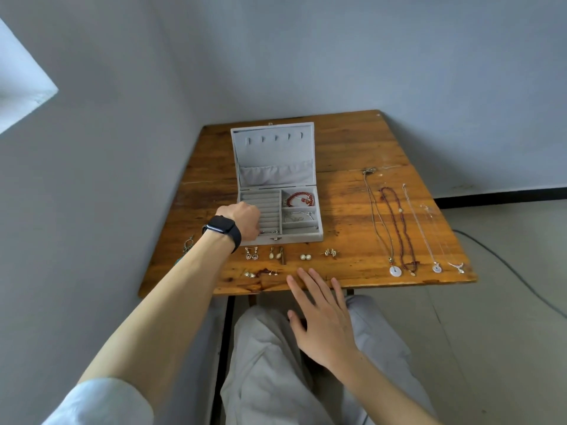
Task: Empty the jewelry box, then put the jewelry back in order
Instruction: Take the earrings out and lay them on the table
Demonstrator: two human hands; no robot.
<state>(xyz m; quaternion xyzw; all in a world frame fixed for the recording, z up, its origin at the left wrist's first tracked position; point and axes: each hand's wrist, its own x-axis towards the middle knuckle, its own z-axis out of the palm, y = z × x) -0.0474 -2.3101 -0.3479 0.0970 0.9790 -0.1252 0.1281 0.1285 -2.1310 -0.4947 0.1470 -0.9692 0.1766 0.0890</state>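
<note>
A grey jewelry box [302, 237] stands open on the wooden table [346, 210], lid upright. A red bead bracelet [302, 198] lies in its back right compartment, a silver bangle [299, 216] in the one in front. My left hand [245, 220], a black watch on its wrist, is curled over the ring rolls at the box's front left; its fingertips are hidden. Small studs [271, 231] sit in the front roll beside it. My right hand [322, 317] hovers flat at the table's near edge, holding nothing. Several earring pairs [276, 254] lie in front of the box.
Several necklaces [399, 228] are laid out in parallel on the table's right side, pendants toward me. One earring [188, 244] lies at the left edge. The table sits in a wall corner. A cable [503, 265] runs on the floor at right. My knees are under the near edge.
</note>
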